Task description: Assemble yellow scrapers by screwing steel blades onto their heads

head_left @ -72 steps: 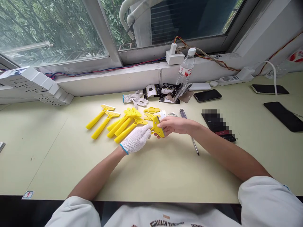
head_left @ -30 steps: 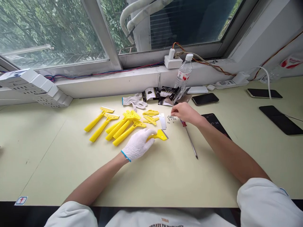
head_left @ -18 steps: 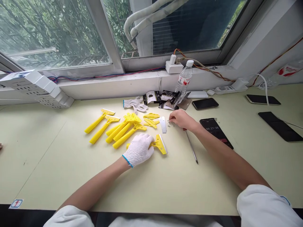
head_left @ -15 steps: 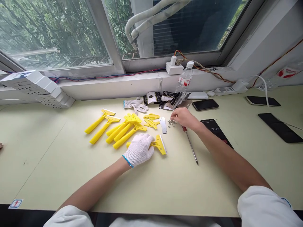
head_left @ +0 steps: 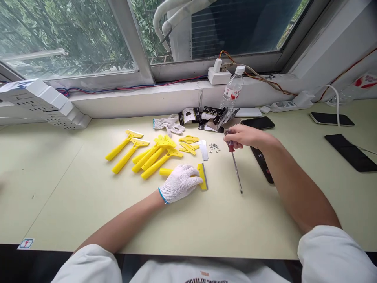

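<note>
In a white knitted glove, my left hand (head_left: 182, 182) is closed over a yellow scraper (head_left: 202, 176) lying flat, its blade end pointing right and part of its handle showing on the left. My bare right hand (head_left: 243, 135) has its fingers around the red handle of a screwdriver (head_left: 236, 169), whose shaft slants toward me. Between the hands and farther back lies a scatter of small screws (head_left: 214, 147). White blades (head_left: 203, 150) sit left of them, beside several yellow clamp plates (head_left: 189, 148). Yellow scraper handles (head_left: 153, 157) are piled further left, next to two scrapers with blades (head_left: 131, 153).
Behind are a spare glove (head_left: 167, 124), black packaging (head_left: 210, 118) and a plastic bottle (head_left: 232, 92). A phone (head_left: 263, 167) lies under my right forearm, with others (head_left: 350, 153) to the right. White boxes (head_left: 44, 102) stand at the back left.
My right hand has moved from the screws to the screwdriver handle and gripped it. My left hand has slid toward the scraper's head, covering more of it.
</note>
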{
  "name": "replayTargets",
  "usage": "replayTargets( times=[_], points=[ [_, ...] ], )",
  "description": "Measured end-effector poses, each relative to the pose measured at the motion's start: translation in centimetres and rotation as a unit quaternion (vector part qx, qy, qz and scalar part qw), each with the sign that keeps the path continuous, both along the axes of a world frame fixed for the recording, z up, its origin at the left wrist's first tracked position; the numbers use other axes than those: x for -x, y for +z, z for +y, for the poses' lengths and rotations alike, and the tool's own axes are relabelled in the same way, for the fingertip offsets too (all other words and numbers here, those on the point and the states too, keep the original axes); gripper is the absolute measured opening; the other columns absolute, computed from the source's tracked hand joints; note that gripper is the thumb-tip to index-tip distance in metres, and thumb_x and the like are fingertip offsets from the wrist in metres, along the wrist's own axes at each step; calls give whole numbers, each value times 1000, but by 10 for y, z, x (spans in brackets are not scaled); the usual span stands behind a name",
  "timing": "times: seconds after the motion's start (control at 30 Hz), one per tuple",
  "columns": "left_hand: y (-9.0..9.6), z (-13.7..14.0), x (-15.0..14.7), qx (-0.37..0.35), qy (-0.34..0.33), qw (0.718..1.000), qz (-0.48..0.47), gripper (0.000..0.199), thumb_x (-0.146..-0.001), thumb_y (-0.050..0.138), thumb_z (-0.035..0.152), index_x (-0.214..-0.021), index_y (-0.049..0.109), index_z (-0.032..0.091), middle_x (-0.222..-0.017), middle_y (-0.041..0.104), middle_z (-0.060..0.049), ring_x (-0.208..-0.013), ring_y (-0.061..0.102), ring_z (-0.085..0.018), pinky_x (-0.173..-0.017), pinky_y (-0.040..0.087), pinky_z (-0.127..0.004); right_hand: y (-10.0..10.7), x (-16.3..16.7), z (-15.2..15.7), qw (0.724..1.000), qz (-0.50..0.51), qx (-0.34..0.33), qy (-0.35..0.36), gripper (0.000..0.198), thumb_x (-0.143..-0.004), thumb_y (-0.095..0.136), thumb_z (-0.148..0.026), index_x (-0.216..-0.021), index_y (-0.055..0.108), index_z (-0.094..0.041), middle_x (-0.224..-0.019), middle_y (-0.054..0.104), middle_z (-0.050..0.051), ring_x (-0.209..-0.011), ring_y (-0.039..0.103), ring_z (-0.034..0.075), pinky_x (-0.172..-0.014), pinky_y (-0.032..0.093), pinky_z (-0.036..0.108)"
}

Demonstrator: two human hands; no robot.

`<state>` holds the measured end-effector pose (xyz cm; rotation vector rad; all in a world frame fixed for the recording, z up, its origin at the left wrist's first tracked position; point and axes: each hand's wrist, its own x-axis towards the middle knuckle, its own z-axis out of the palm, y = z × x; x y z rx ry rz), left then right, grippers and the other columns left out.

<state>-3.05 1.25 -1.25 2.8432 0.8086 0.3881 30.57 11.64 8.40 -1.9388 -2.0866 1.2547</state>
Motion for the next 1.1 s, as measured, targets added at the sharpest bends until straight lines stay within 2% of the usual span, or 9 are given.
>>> replayTargets(
  times=[0.1, 0.17, 0.23, 0.37, 0.57, 0.77, 1.1],
  points=[
    [-4, -1, 0, 3, 2, 1000, -11, 32, -109, 52, 18, -121, 79, 31, -125, 77, -6, -118, 67, -26, -90, 52, -42, 22, 8, -12, 977, 197, -51, -71, 21, -96, 68, -31, -79, 64, -21, -79, 81, 11, -60, 65, 18, -56, 53, 31],
    [-5, -1, -1, 13, 15, 1000, -15, 30, -109, 54, 19, -118, 80, 30, -122, 78, -7, -117, 68, -26, -92, 52, -42, 29, 17, -21, 956, 255, -96, -108, 21, -96, 70, -33, -82, 63, -20, -77, 80, 11, -57, 68, 19, -52, 56, 30],
    [-5, -3, -3, 22, 29, 999, -18, 28, -110, 55, 20, -115, 81, 30, -120, 79, -7, -114, 69, -26, -93, 52, -43, 31, 27, -28, 945, 283, -119, -112, 22, -96, 73, -36, -84, 63, -20, -76, 80, 11, -57, 71, 20, -50, 58, 30],
    [-4, -4, -4, 17, 31, 999, -34, 26, -110, 57, 22, -112, 82, 28, -116, 80, -7, -110, 69, -25, -93, 53, -43, 24, 42, -33, 940, 309, -118, -90, 22, -95, 77, -36, -89, 65, -19, -77, 80, 10, -59, 75, 21, -50, 62, 30],
    [-7, -4, -5, -19, 33, 997, -61, 18, -106, 65, 23, -109, 82, 28, -111, 80, -6, -105, 70, -24, -86, 53, -39, 19, 49, -31, 920, 347, -128, -126, 26, -92, 82, -37, -90, 63, -19, -75, 80, 10, -59, 77, 22, -47, 63, 29],
    [-7, -3, -6, -41, 25, 995, -84, 15, -104, 67, 23, -106, 82, 27, -107, 81, -5, -102, 71, -24, -85, 54, -39, 19, 49, -33, 919, 347, -141, -124, 20, -93, 79, -34, -92, 65, -19, -76, 80, 9, -59, 77, 22, -48, 64, 30],
    [-6, -3, -6, -38, 25, 995, -91, 13, -103, 69, 24, -104, 82, 26, -102, 80, -5, -98, 71, -23, -83, 55, -40, 17, 49, -34, 916, 353, -148, -119, 22, -95, 79, -36, -94, 65, -19, -76, 80, 8, -60, 78, 22, -50, 66, 31]
  ],
)
